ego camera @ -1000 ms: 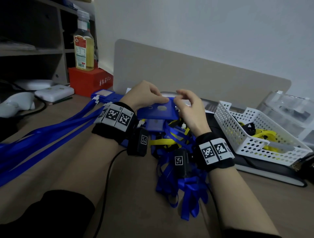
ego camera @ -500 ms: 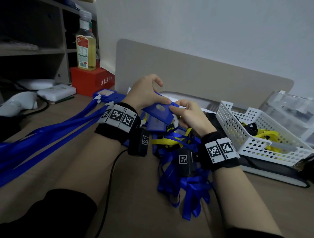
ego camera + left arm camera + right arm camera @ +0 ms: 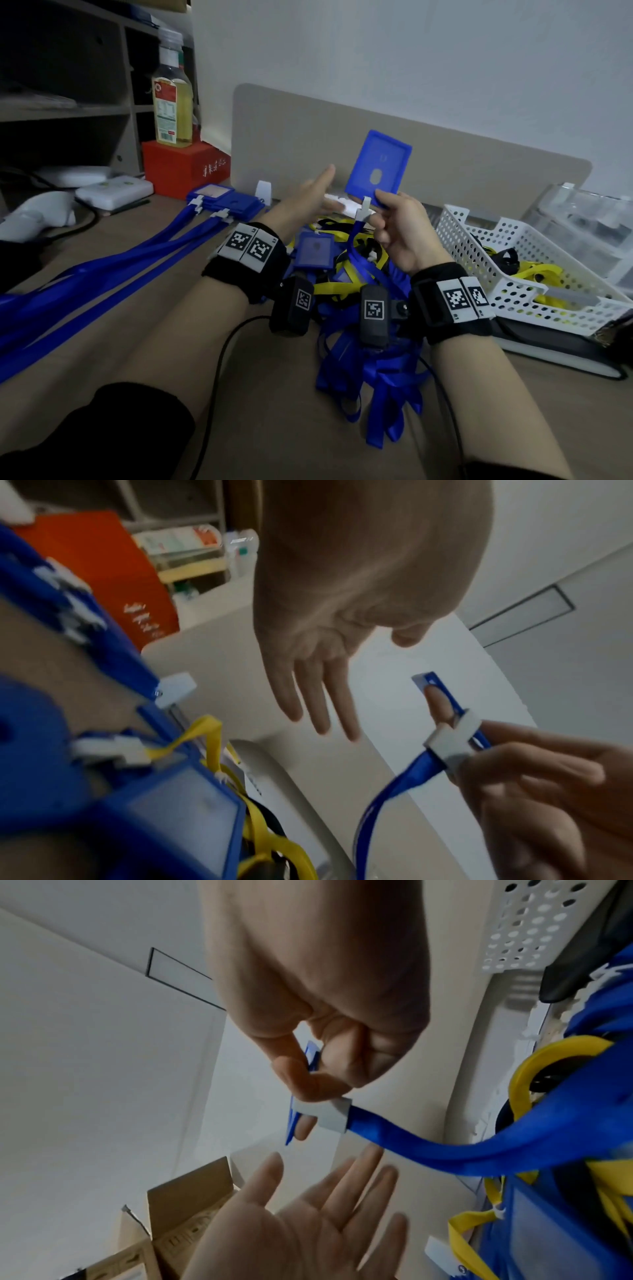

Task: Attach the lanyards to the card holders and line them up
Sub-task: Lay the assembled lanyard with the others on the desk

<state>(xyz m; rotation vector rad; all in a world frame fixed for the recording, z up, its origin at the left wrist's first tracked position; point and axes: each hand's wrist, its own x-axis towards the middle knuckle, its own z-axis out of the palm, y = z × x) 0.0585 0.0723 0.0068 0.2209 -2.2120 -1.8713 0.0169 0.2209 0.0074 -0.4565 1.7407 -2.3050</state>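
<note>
Since a second ago, right hand point(image 3: 397, 229) lifted the blue card holder point(image 3: 378, 169) up off the pile, fingers pinching its bottom edge by the white clip point(image 3: 364, 205), probably checking the lanyard point(image 3: 359, 253) caught. Left hand point(image 3: 308, 197) let go, fingers spread, holding nothing.

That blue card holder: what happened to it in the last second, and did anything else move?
The left hand let go of the blue card holder and opened flat. The right hand lifted the holder upright, pinching its lower edge by the white clip, with the blue lanyard trailing down. The finished holders at left, the white basket and the lanyard pile stayed put.
</note>
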